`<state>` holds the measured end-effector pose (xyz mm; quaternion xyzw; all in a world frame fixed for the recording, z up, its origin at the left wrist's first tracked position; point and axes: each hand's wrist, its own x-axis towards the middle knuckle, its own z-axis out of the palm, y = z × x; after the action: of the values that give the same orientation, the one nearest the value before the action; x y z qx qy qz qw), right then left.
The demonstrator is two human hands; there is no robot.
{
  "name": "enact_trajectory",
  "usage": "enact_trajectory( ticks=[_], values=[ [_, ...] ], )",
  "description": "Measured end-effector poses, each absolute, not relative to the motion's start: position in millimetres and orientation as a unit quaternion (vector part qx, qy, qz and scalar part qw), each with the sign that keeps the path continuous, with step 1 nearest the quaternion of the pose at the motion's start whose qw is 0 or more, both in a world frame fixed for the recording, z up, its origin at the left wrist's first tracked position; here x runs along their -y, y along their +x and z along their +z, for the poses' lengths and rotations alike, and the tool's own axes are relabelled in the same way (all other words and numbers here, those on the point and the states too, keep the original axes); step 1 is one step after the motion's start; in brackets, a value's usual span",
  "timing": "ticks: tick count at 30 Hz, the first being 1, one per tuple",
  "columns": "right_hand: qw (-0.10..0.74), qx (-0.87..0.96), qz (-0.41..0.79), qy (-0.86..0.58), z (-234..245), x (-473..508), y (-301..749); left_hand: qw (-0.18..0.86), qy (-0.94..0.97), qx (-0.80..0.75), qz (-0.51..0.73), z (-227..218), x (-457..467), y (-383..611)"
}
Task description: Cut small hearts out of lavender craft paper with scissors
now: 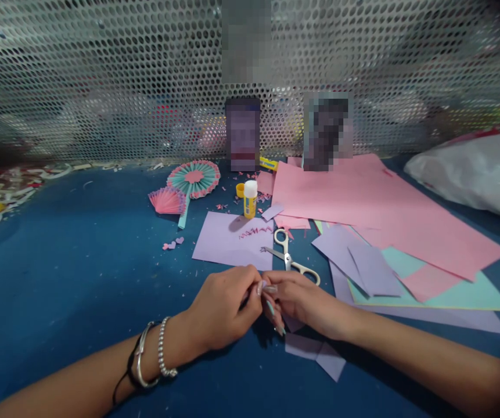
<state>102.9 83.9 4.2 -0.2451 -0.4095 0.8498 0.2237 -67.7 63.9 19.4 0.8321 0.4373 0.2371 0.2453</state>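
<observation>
I see a rosette fan (194,179) in mint with a coral-pink rim and centre, a smaller pink fan (168,201) edged lilac, and a lilac held paper piece (263,284). My feed shows a yellow-and-white glue stick (250,204), white-handled scissors (287,259), a lilac sheet (223,239) with dark reddish zigzags, pink paper (337,191) and a deep-blue tabletop (79,261).

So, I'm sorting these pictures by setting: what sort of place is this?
Probably a paper-craft workspace, judging by the round pleated pink-and-turquoise paper fan, white-handled metal scissors and upright yellow glue stick.
</observation>
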Motion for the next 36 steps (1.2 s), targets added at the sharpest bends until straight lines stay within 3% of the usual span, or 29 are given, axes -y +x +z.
enact_trajectory(
  ticks=[6,20,27,36],
  values=[
    [0.218,0.445,0.832,-0.249,4,-84,105,0.366,0.79,-0.449,0.201,25,-68,-70],
    [0.186,0.469,0.833,-0.228,10,-86,109,0.512,0.734,-0.4,0.195,32,-78,-74],
    [0.196,0.489,0.819,-0.227,11,-87,111,0.634,0.644,-0.376,0.204,32,-79,-75],
    [0.199,0.531,0.79,-0.233,12,-87,112,0.657,0.619,-0.386,0.193,29,-78,-74]
  ],
)
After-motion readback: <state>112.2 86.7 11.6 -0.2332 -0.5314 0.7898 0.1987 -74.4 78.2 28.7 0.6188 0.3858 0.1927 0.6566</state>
